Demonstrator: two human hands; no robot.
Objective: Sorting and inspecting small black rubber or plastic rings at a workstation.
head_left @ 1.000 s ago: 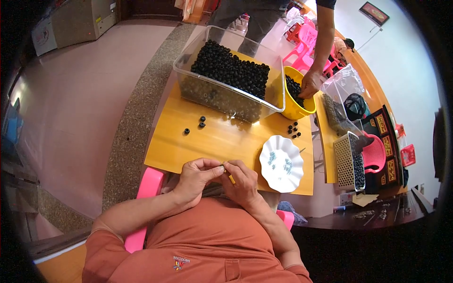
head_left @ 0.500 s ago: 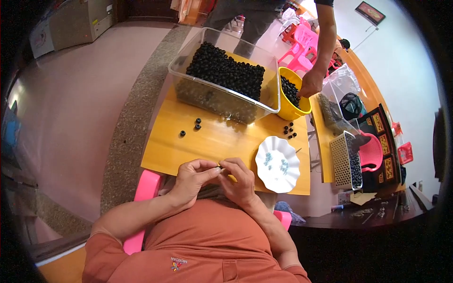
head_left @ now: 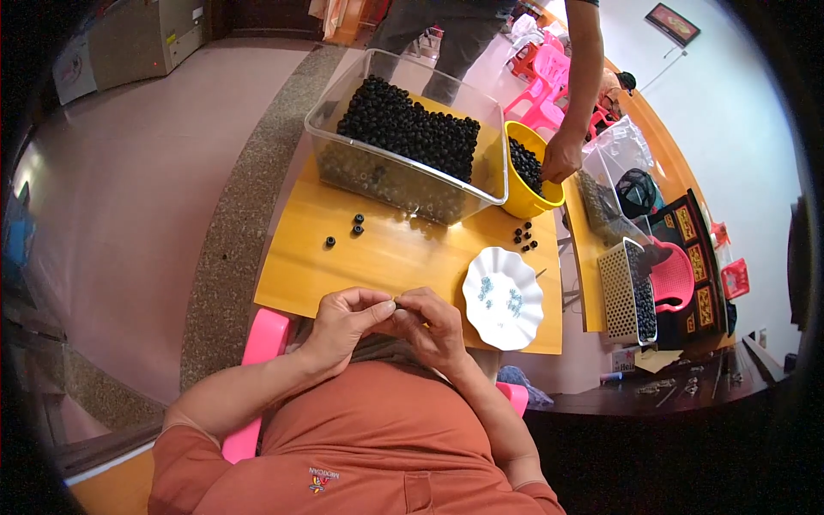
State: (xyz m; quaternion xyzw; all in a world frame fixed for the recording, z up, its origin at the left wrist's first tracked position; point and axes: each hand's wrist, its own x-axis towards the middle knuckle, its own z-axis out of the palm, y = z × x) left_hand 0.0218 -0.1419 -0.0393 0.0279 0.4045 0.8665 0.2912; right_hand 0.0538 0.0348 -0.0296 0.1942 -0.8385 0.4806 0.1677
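Note:
Close to the table's near edge, my left hand (head_left: 345, 324) and my right hand (head_left: 433, 326) meet fingertip to fingertip. Both are closed in a pinch around a small black part (head_left: 396, 301), mostly covered by the fingers. Left of centre on the wooden table (head_left: 390, 266) lie three black cylindrical parts (head_left: 358, 229). A white plate with a scalloped rim (head_left: 508, 330) is right of my right hand, with small pale blue-green marks or pieces on it. Several smaller black parts (head_left: 527, 236) lie beyond the plate.
A clear plastic bin (head_left: 403, 184) full of black parts stands at the table's far side. Beside it is a yellow bucket (head_left: 534, 204) of black parts, where another person's hand (head_left: 562, 158) reaches in. A white perforated basket (head_left: 619, 296) stands farther right.
My right fingers have closed further over the small part, and less of it shows. The other person's hand has shifted slightly at the yellow bucket.

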